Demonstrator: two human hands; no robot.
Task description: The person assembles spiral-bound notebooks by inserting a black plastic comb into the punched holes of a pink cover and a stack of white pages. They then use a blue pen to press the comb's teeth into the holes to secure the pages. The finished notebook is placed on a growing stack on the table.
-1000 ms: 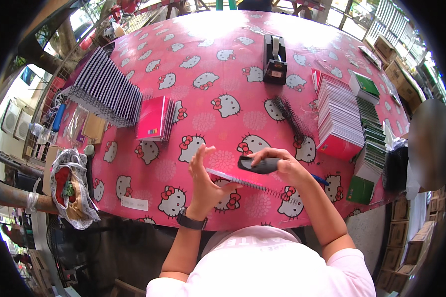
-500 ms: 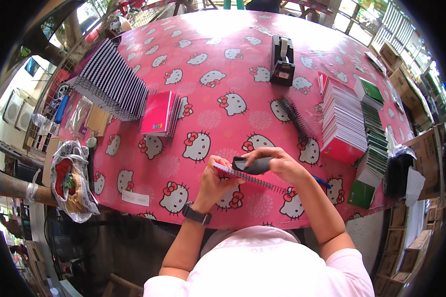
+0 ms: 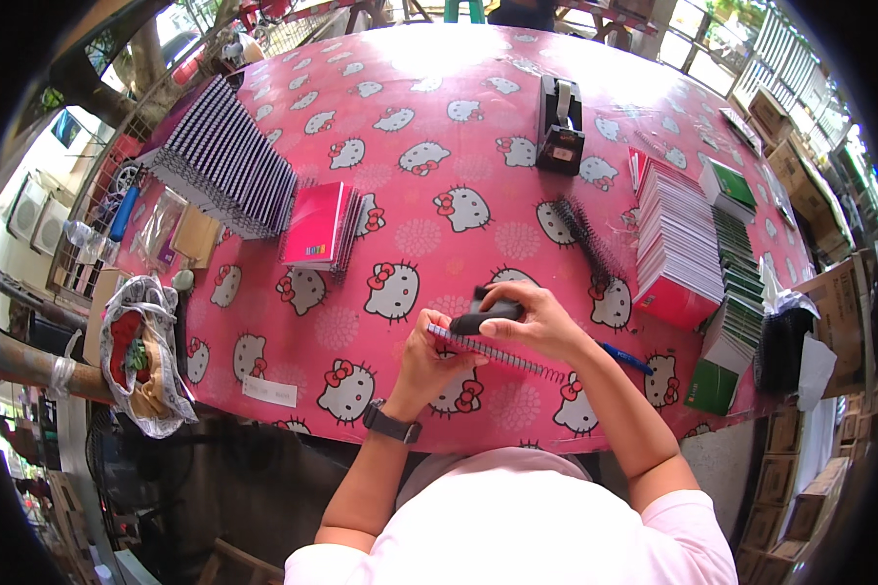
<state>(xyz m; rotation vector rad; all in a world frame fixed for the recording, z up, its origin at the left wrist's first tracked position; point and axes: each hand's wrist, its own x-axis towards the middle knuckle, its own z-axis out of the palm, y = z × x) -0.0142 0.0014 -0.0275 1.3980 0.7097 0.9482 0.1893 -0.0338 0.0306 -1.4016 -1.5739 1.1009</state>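
Observation:
My left hand (image 3: 421,363), with a dark watch on its wrist, pinches the left end of a thin spiral notebook (image 3: 468,343) held edge-on over the table's near part. Its coil (image 3: 527,364) runs to the right, with the end sticking out past the pages. My right hand (image 3: 537,320) is closed round a black, stapler-like hand tool (image 3: 485,314), whose tip lies at the coil near my left fingers. Whether the tool bites on the wire cannot be made out. A blue pen (image 3: 626,359) lies beside my right forearm.
Left: a tall stack of spiral notebooks (image 3: 226,161), a small pile of pink notebooks (image 3: 312,226) and a cloth bag (image 3: 144,356). Right: loose black coils (image 3: 585,239), a long pink-covered stack (image 3: 675,239) and green notebooks (image 3: 712,386). A tape dispenser (image 3: 560,146) stands farther back on the pink-patterned table (image 3: 498,210).
The tool in my right hand has turned and tilted, its tip now lower and closer to my left fingers. My left hand still holds the notebook, almost in place.

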